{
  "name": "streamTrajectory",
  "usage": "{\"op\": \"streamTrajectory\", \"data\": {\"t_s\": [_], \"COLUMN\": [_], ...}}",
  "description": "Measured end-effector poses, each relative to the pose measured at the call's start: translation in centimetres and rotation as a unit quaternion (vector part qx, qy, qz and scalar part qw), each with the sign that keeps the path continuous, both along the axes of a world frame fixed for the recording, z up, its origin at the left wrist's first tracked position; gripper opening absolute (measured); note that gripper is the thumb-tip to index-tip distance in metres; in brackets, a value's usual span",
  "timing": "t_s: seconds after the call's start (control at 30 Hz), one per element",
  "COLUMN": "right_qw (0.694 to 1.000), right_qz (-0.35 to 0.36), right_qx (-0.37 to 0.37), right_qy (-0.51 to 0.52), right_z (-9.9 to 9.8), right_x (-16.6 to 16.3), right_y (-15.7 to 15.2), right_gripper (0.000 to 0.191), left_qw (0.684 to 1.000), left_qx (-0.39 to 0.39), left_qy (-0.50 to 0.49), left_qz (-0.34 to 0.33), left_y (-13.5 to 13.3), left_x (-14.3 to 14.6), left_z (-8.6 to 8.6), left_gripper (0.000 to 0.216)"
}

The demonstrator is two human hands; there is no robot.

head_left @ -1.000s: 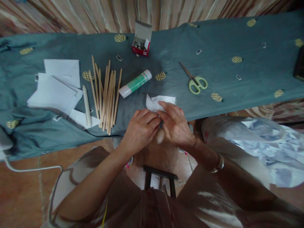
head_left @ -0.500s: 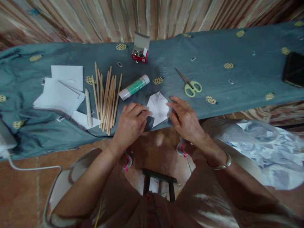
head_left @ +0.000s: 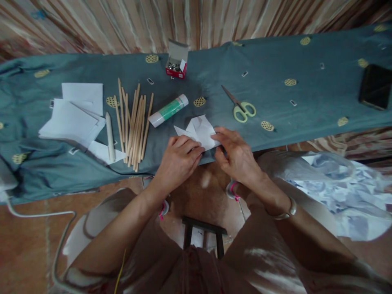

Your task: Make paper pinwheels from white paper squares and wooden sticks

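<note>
Head view: folded paper (head_left: pixel 203 130) lies between left hand (head_left: pixel 179 161), fingers pinching its near edge, and right hand (head_left: pixel 238 157), fingers parted.

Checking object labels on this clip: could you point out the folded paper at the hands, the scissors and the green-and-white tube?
Folded paper (head_left: pixel 206 133): head view, on its folded middle.
Scissors (head_left: pixel 240 105): head view, near the pivot.
Green-and-white tube (head_left: pixel 169 110): head view, on the green band.
</note>
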State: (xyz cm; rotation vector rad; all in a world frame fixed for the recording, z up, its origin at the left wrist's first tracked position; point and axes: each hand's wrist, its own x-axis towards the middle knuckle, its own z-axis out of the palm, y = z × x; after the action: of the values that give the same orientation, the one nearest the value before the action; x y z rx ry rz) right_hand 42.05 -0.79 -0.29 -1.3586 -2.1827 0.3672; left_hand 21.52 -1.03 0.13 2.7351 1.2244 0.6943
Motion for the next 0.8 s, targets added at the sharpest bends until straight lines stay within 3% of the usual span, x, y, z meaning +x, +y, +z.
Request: {"op": "streamTrajectory", "data": {"t_s": [0.37, 0.53, 0.8], "right_qw": [1.000, 0.996, 0.988], "right_qz": [0.019, 0.050, 0.030], "right_qx": [-0.009, -0.040, -0.081], "right_qy": [0.012, 0.057, 0.125], "right_z": [0.7, 1.1, 1.0], "right_x": [0.7, 0.8, 0.5], "right_y": [-0.3, -0.1, 0.3], "right_gripper": [0.031, 0.021, 0.010], "left_qw": [0.999, 0.999, 0.999], "left_qx": [0.027, 0.032, 0.025], "left_qy": [0.033, 0.019, 0.023], "left_qz": [0.007, 0.003, -0.005], "left_y": [-0.2, -0.5, -0.8], "left_x": [-0.8, -1.2, -1.2], "left_z": [0.4, 0.5, 0.7], "left_gripper": [0.019, 0.017, 0.016]}}
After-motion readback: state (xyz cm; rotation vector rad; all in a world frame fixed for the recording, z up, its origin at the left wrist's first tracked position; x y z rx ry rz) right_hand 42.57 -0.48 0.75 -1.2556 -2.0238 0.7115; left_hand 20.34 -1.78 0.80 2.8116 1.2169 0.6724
